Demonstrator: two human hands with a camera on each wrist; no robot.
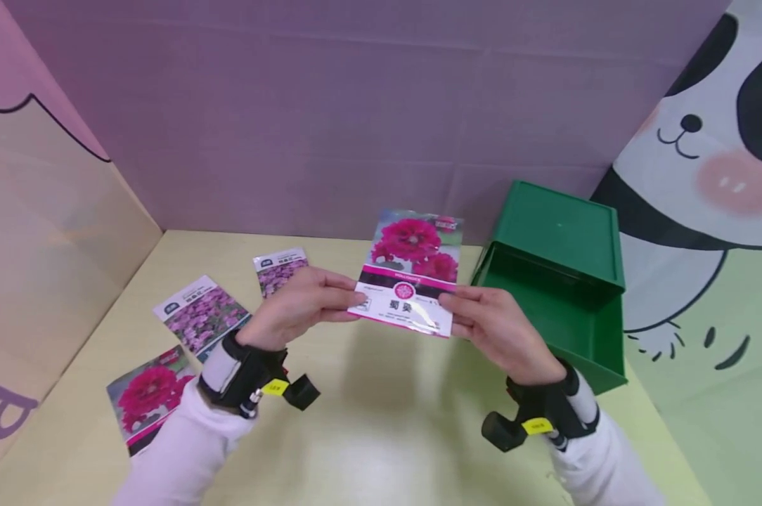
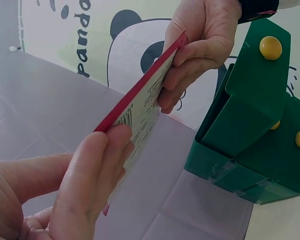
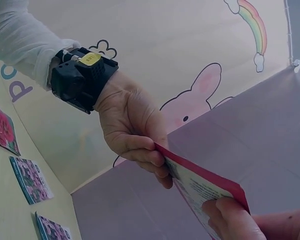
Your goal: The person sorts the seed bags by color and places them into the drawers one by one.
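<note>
A seed packet [image 1: 409,274] with pink flowers printed on it is held above the table between both hands. My left hand [image 1: 305,303] pinches its lower left corner, my right hand [image 1: 491,323] pinches its lower right corner. The left wrist view shows the packet [image 2: 142,107] edge-on with its printed back, my left hand [image 2: 97,175] on it near the camera and my right hand [image 2: 202,47] on its far end. From the right wrist the packet [image 3: 205,185] shows its red edge, with my left hand [image 3: 135,137] pinching one end and my right thumb [image 3: 235,222] on the other.
A green box [image 1: 558,274] lies on its side at the right, its opening facing me. Three more seed packets lie on the yellow table [image 1: 381,422] at the left: two with purple flowers [image 1: 200,313] [image 1: 281,268], one pink [image 1: 150,397]. Printed walls enclose the table.
</note>
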